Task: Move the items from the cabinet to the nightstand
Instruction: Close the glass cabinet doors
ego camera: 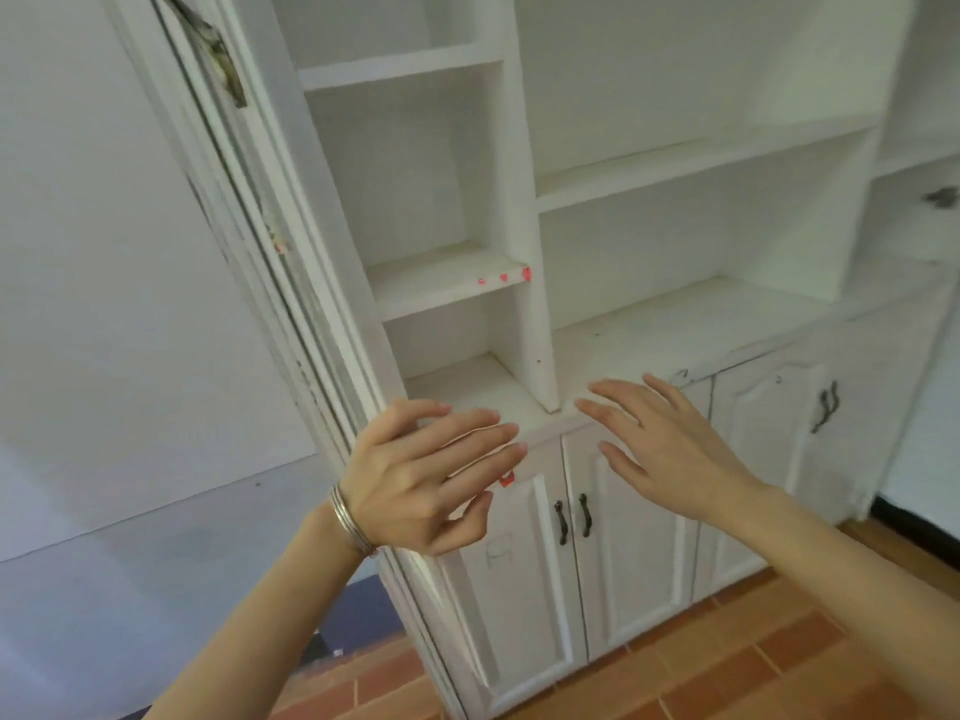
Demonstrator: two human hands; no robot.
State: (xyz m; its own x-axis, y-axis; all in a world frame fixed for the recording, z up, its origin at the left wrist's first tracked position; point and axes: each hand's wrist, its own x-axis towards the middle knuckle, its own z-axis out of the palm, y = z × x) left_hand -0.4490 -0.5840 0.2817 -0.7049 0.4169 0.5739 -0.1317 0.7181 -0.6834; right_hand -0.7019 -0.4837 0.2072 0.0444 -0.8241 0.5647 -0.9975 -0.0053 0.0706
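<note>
A white cabinet (524, 210) with open shelves above and closed doors below fills the view. Its visible shelves hold no loose items; small red marks (503, 277) dot one shelf edge. My left hand (415, 478), with silver bangles at the wrist, hovers with spread fingers in front of the counter ledge. My right hand (670, 449) is held flat with straight fingers just right of it, over the ledge and the lower doors. Both hands hold nothing. The nightstand is not in view.
Two lower doors with dark handles (572, 516) sit below my hands; another handle pair (826, 406) is further right. A dark object (941, 197) lies in a far-right compartment. Terracotta tile floor (753, 662) runs below; a pale wall (104, 252) stands at left.
</note>
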